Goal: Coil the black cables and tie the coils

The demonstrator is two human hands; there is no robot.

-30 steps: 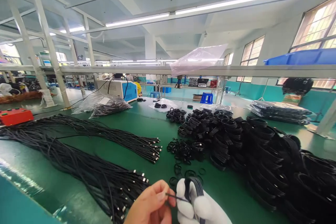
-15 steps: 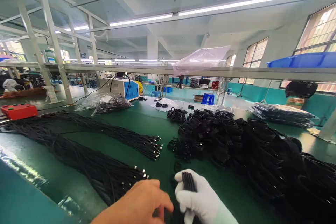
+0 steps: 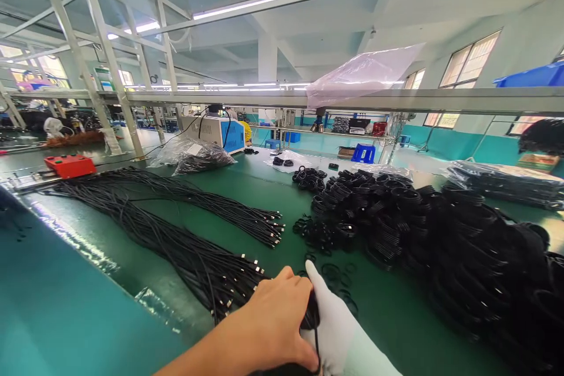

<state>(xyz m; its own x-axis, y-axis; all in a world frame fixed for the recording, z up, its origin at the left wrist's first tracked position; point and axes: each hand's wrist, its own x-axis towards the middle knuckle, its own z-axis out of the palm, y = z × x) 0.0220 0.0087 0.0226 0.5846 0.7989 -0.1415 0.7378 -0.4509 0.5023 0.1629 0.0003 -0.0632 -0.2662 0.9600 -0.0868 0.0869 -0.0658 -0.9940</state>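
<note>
My bare left hand (image 3: 268,317) is wrapped over a black cable coil (image 3: 311,311) at the bottom centre, its fingers bent around the near side. My right hand (image 3: 337,329), in a white glove, closes on the same coil from the right, with the thumb pointing up. Much of the coil is hidden between the two hands. Just left of them, a bundle of long straight black cables (image 3: 176,252) ends in white-tipped connectors. Several thin black loops (image 3: 332,273) lie on the green table beyond the glove.
A large pile of coiled black cables (image 3: 388,211) covers the right side. A second cable bundle (image 3: 220,205) lies farther back. At left stands a red control box (image 3: 70,165). Plastic bags (image 3: 198,155) and a white-and-blue machine (image 3: 220,132) sit behind; a shelf beam (image 3: 264,96) crosses above.
My left hand has moved right and closed on the black coil. My right hand's thumb has straightened upward. The view has shifted left and slightly down.
</note>
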